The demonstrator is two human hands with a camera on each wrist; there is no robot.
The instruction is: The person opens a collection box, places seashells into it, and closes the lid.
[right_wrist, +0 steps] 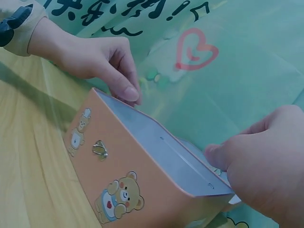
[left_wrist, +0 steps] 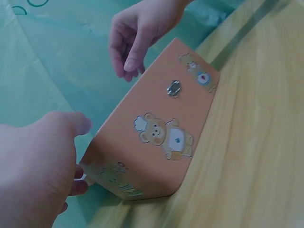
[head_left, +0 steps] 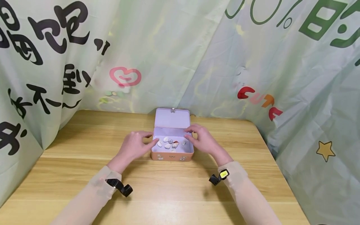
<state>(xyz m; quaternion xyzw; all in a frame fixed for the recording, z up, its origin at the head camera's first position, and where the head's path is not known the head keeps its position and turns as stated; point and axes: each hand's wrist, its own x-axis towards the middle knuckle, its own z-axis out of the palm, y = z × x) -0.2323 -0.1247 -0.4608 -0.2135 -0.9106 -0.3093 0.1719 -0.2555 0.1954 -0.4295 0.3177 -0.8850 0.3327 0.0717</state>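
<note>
A small orange tin box with bear pictures and a metal catch stands with its hinged lid raised. Several small shells, mostly white and one partly reddish-brown, lie on its pale lilac floor. My left hand is at the box's left side, thumb near the rim and fingers loosely bent. Over the right rim is my right hand, its thumb and fingers apart and nothing between them. From the left wrist view, the orange front shows, but the shells are hidden.
The box stands toward the back of a wooden table. Behind and around the table hangs a pale green printed curtain, close behind the raised lid. Each sleeve carries a black wrist camera.
</note>
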